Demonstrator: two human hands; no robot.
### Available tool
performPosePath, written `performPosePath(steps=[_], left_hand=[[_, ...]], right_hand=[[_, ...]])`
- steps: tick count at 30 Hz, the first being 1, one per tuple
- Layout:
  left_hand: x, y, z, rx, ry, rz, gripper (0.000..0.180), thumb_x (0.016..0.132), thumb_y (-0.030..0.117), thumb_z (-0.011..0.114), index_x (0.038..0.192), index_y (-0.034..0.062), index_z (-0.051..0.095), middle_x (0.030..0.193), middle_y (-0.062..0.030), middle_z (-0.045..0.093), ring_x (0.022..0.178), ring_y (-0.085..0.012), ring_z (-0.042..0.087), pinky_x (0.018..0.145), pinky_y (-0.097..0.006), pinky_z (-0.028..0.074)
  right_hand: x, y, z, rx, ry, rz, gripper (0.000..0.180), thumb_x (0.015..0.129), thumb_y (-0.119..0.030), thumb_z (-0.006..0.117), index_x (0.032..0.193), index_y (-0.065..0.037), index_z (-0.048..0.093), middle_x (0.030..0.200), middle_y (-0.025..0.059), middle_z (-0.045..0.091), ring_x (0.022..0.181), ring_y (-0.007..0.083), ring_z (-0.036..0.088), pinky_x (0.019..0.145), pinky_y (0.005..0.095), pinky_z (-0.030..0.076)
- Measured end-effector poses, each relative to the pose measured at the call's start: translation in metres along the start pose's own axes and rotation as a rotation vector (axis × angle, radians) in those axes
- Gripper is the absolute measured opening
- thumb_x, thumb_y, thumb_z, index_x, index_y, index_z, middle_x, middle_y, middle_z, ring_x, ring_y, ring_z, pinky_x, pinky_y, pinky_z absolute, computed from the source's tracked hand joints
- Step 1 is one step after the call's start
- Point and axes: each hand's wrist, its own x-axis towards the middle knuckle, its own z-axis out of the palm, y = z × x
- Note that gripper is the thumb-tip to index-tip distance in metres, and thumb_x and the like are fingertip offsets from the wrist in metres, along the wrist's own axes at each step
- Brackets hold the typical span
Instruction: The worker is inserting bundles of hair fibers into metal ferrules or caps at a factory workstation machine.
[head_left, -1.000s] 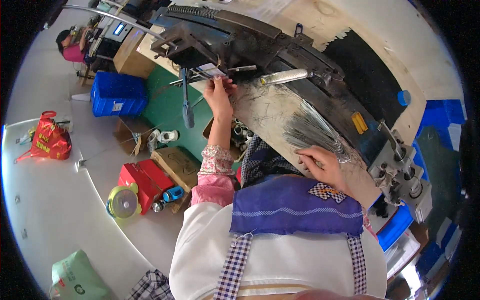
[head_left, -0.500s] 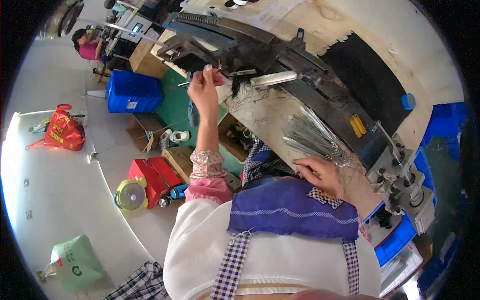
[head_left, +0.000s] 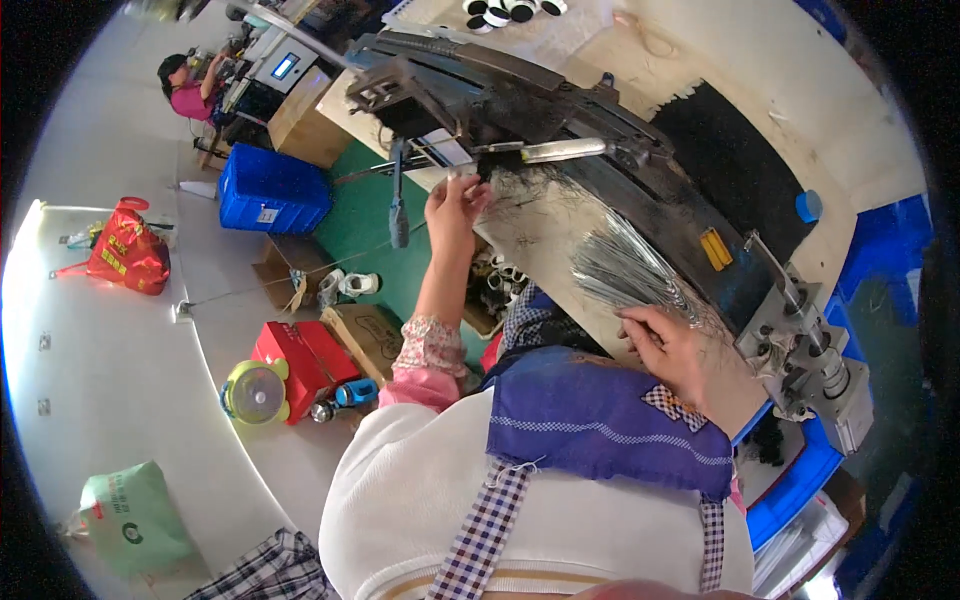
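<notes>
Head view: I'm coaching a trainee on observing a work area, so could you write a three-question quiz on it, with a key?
1. Which hand is nearer the bundle of grey strands: a) left, b) right?
2. True or false: the blue lid lies to the left of the yellow piece in the picture.
3. Fill in: the ragged-edged sheet is coloured ____.

Key:
1. b: the right hand is just below the strands.
2. False: the blue lid is to the right of the yellow piece.
3. Black.
</notes>
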Motion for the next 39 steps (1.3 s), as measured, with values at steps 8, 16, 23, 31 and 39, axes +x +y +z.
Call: performPosePath(steps=[8, 16, 23, 31, 39], left_hand=[[0.033, -0.018, -0.003, -0.241, -0.142, -0.040, 0.014, 0.095, 0.013, 0.051, 0.095, -0.0014, 0.052, 0.087, -0.0115, 0.064, 0.071, -0.0189, 0.064, 0.063, -0.028, 0.055], [0.040, -0.023, -0.003, -0.194, -0.074, -0.037, 0.011, 0.094, 0.011, 0.053, 0.087, 0.0031, 0.053, 0.078, -0.0050, 0.062, 0.063, -0.0122, 0.059, 0.056, -0.025, 0.050], [0.034, -0.018, 0.001, -0.257, -0.053, 0.071, 0.014, 0.095, 0.011, 0.053, 0.086, 0.0004, 0.053, 0.078, -0.0078, 0.063, 0.061, -0.0123, 0.060, 0.055, -0.025, 0.050], [0.038, -0.025, 0.004, -0.198, -0.107, 0.135, 0.016, 0.092, 0.015, 0.058, 0.085, 0.0013, 0.054, 0.072, -0.0071, 0.062, 0.061, -0.0118, 0.058, 0.059, -0.026, 0.049], [0.013, -0.016, -0.017, -0.022, -0.249, -0.006, 0.021, 0.094, 0.021, 0.057, 0.094, -0.0002, 0.057, 0.086, -0.0055, 0.061, 0.074, -0.0114, 0.057, 0.061, -0.025, 0.047]], right_hand=[[0.115, -0.055, 0.092, -0.449, 0.079, -0.659, 0.034, 0.089, -0.007, 0.052, 0.122, -0.002, 0.052, 0.116, 0.0161, 0.051, 0.103, 0.0341, 0.055, 0.087, 0.0371, 0.046], [0.219, -0.057, 0.137, -0.784, 0.137, -0.693, 0.040, 0.087, -0.012, 0.054, 0.124, -0.001, 0.044, 0.121, 0.0167, 0.047, 0.107, 0.0339, 0.054, 0.084, 0.0387, 0.048], [0.240, -0.069, 0.138, -0.630, 0.120, -0.544, 0.029, 0.085, -0.016, 0.060, 0.106, -0.002, 0.046, 0.102, 0.0137, 0.054, 0.078, 0.0304, 0.061, 0.068, 0.0379, 0.050], [0.263, -0.064, 0.138, -0.468, 0.273, -0.292, 0.057, 0.077, -0.048, 0.070, 0.097, -0.001, 0.042, 0.078, 0.0212, 0.061, 0.074, 0.0412, 0.063, 0.062, 0.0460, 0.050], [0.157, -0.062, 0.109, -0.239, -0.063, -0.341, 0.043, 0.088, -0.037, 0.060, 0.112, -0.004, 0.047, 0.091, 0.0159, 0.059, 0.087, 0.0341, 0.061, 0.069, 0.0426, 0.048]])
